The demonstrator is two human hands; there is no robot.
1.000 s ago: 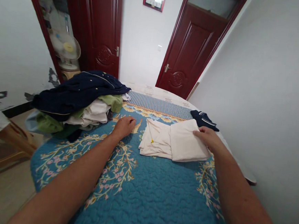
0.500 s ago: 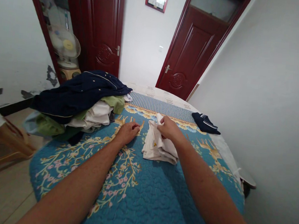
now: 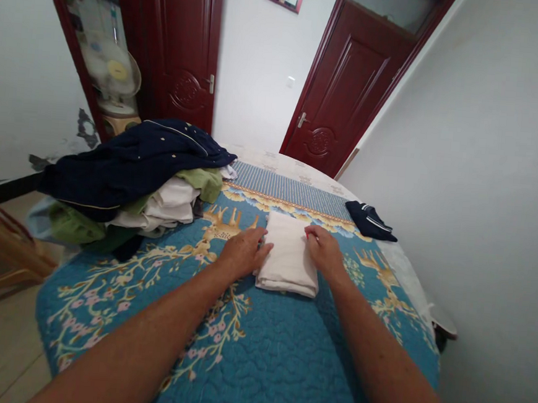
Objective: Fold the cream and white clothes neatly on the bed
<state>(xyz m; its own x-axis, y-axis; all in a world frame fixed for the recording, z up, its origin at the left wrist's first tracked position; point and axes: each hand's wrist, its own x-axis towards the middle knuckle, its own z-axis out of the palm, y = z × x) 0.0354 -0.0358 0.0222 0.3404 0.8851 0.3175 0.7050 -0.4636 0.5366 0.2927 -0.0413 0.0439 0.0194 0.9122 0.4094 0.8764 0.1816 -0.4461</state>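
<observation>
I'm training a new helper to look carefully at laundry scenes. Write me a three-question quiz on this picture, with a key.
1. True or false: the folded rectangular cream cloth lies between the person's left grip and right grip.

2. Multiple choice: what lies on top of the large heap of mixed clothes?
A) a pale green cloth
B) a dark navy cloth with thin pale piping
C) a plain white cloth

3. Fill in the blank: from the person's own viewpoint, the small dark navy garment with white stripes lies to the ____ of the cream cloth.

Key: 1. True. 2. B. 3. right.
</observation>
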